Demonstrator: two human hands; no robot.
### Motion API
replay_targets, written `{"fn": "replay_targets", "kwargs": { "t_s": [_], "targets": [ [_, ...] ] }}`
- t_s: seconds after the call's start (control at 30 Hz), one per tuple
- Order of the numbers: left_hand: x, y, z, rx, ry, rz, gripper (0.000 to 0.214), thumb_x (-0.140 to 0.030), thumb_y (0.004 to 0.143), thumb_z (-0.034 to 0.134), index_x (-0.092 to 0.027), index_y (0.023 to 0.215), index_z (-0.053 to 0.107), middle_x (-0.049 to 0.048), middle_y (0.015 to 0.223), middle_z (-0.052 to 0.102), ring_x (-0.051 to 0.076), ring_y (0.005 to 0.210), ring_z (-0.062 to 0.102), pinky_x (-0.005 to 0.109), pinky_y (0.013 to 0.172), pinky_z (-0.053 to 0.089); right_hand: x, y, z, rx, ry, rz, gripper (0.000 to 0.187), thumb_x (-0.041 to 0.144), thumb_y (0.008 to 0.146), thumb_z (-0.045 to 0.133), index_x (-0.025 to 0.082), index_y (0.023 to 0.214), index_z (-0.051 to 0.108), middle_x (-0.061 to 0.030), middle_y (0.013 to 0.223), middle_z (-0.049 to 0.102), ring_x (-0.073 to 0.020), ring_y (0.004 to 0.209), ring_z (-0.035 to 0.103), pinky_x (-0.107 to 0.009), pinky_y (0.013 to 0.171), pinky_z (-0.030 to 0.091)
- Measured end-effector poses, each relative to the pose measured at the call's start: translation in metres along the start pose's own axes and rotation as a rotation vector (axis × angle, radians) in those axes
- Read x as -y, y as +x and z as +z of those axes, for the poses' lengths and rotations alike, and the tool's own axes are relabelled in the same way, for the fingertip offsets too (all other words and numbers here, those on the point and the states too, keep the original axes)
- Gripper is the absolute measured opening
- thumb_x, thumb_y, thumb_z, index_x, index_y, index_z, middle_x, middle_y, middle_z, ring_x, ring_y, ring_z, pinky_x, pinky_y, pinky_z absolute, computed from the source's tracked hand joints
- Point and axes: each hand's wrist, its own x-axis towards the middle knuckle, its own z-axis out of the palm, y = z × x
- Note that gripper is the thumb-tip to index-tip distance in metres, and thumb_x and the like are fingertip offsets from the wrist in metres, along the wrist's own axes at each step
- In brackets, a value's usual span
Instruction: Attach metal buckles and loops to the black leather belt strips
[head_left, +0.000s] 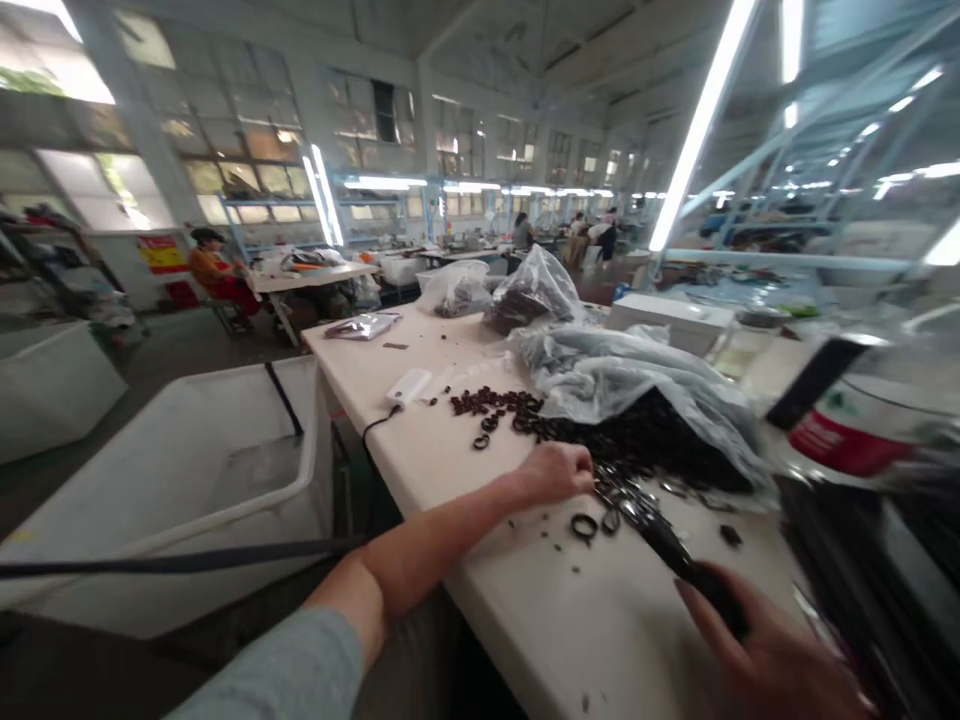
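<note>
a black-handled metal tool [660,535] is clasped by the right hand [780,640] near the cream surface [637,625]'s right edge; the left hand [551,473]'s grip cannot be told.

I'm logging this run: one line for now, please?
left hand: near tip of tool, grip unclear; right hand: holding tool; table: dark parts, plastic bag

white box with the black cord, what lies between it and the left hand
In the head view, a few loose dark rings lie on the pale tabletop between the white box and the left hand.
</note>
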Motion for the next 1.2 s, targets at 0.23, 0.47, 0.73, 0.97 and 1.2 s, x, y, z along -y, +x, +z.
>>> {"fn": "replay_targets", "kwargs": {
  "t_s": [0.23,0.47,0.73,0.97,1.2],
  "targets": [
    [-0.012,-0.031,0.019,-0.089,-0.784,-0.234,0.027,-0.042,0.073,0.064,-0.017,0.083,0.063,0.0027,0.079,0.069,0.011,0.059,0.062,0.024,0.058,0.051,0.044,-0.005,-0.021,0.112,0.082,0.067,0.027,0.042,0.085,0.054,0.022,0.100,0.065,-0.0065,0.092,0.073,-0.0264,0.084,0.068,-0.036,0.075,0.049],
    [-0.017,-0.044,0.025,-0.196,-1.091,-0.383,0.034,-0.035,0.053,0.083,-0.017,0.077,0.066,-0.0021,0.069,0.064,0.007,0.053,0.055,0.019,0.051,0.047,0.059,-0.011,-0.031,0.157,0.098,-0.011,0.015,0.028,0.083,0.062,0.023,0.097,0.066,-0.0038,0.091,0.072,-0.0211,0.083,0.066,-0.030,0.075,0.046],
    [-0.016,-0.050,0.027,-0.303,-0.753,-0.147,0.024,-0.036,0.063,0.082,-0.018,0.075,0.071,-0.0011,0.071,0.066,0.011,0.067,0.059,0.024,0.068,0.050,0.070,-0.019,-0.023,0.298,0.044,-0.112,0.013,0.026,0.083,0.064,0.021,0.095,0.067,-0.0023,0.090,0.071,-0.0182,0.080,0.065,-0.027,0.072,0.044],
    [-0.027,-0.058,0.035,-0.193,-0.921,-0.218,0.030,-0.038,0.061,0.084,-0.017,0.079,0.073,0.0043,0.090,0.074,0.015,0.081,0.067,0.029,0.079,0.053,0.060,-0.015,-0.017,0.137,-0.057,0.018,0.019,0.030,0.084,0.063,0.021,0.101,0.065,-0.0051,0.097,0.073,-0.0223,0.087,0.067,-0.030,0.073,0.045],
    [-0.036,-0.061,0.047,-0.083,-1.177,-0.367,0.036,-0.039,0.053,0.089,-0.018,0.075,0.070,0.0009,0.081,0.073,0.013,0.074,0.067,0.026,0.073,0.054,0.061,-0.017,-0.015,0.017,-0.038,-0.008,0.021,0.030,0.083,0.064,0.020,0.101,0.065,-0.0058,0.096,0.073,-0.0235,0.085,0.068,-0.030,0.071,0.045]
  ]
}}
